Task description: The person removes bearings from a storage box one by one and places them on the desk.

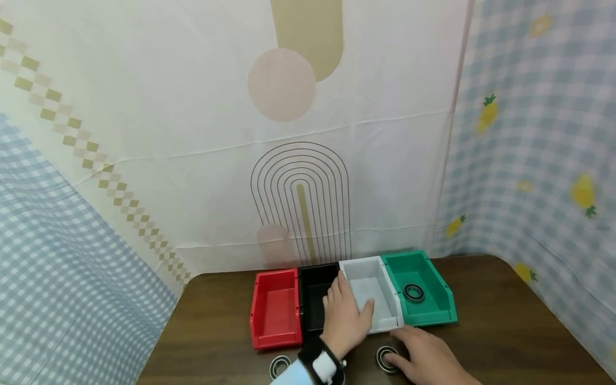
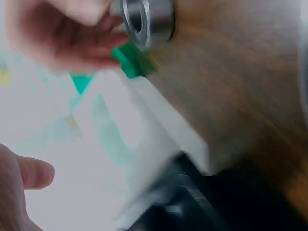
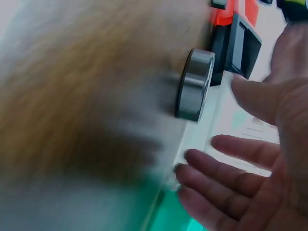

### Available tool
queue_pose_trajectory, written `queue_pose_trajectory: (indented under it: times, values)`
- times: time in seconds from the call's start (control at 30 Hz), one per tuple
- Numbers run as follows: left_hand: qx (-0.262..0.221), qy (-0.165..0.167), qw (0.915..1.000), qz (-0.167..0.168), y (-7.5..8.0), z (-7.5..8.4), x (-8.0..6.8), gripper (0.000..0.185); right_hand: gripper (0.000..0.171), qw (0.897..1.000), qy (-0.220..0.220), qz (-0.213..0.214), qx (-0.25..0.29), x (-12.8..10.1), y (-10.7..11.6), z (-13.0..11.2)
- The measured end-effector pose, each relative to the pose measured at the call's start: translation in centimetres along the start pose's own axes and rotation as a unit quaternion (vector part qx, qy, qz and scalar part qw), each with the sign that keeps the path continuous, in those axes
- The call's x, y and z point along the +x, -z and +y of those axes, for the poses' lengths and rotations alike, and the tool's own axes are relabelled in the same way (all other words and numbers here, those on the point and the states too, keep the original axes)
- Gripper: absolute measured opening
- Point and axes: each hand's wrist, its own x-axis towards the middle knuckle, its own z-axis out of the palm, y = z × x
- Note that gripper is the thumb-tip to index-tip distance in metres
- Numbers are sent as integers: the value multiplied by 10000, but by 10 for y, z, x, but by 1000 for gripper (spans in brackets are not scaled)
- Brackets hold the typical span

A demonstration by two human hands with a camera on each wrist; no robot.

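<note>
Four small bins stand in a row at the table's back: red (image 1: 275, 307), black (image 1: 314, 299), white (image 1: 380, 310) and green (image 1: 433, 310). A steel bearing (image 1: 414, 292) lies in the green bin. My left hand (image 1: 347, 306) rests flat over the wall between the black and white bins, thumb inside the white one. My right hand (image 1: 398, 357) lies on the table in front of the white bin, its straight fingers (image 3: 216, 161) beside a second bearing (image 1: 386, 358) (image 3: 195, 84) (image 2: 147, 19). A third bearing (image 1: 280, 366) lies in front of the red bin.
The brown wooden table (image 1: 505, 331) is ringed by hanging cloth: a patterned sheet (image 1: 298, 160) behind, checked cloth (image 1: 539, 160) on the right and on the left. Both wrist views are blurred.
</note>
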Motion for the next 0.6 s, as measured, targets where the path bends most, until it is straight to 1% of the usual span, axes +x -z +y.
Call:
queue_pose_trajectory:
  times: [0.03, 0.07, 0.13, 0.2, 0.3, 0.37, 0.47, 0.6]
  values:
    - [35, -196, 9998, -69, 3, 5, -8, 91, 44, 9999, -44, 149, -66, -2, 1, 1]
    - [24, -333, 9992, -215, 7, 9, -16, 90, 41, 9994, -91, 299, -138, -3, 2, 1]
    - [-27, -502, 9973, -537, 14, 15, -32, 89, 38, 9982, -197, 522, -221, -5, 4, 2]
    - [-90, -559, 9948, -842, 21, 16, -46, 88, 36, 9970, -258, 666, -293, -6, 5, 1]
    - [-80, -545, 9922, -1116, 27, 16, -59, 88, 38, 9963, -324, 745, -281, -6, 8, 1]
    - [-95, -493, 9917, -1186, 30, 15, -65, 88, 40, 9961, -337, 776, -257, -7, 10, 0]
    - [-160, -437, 9916, -1210, 33, 15, -69, 89, 40, 9958, -314, 826, -250, -8, 12, -1]
    - [-242, -457, 9923, -1121, 35, 14, -71, 89, 40, 9952, -247, 890, -336, -7, 12, -4]
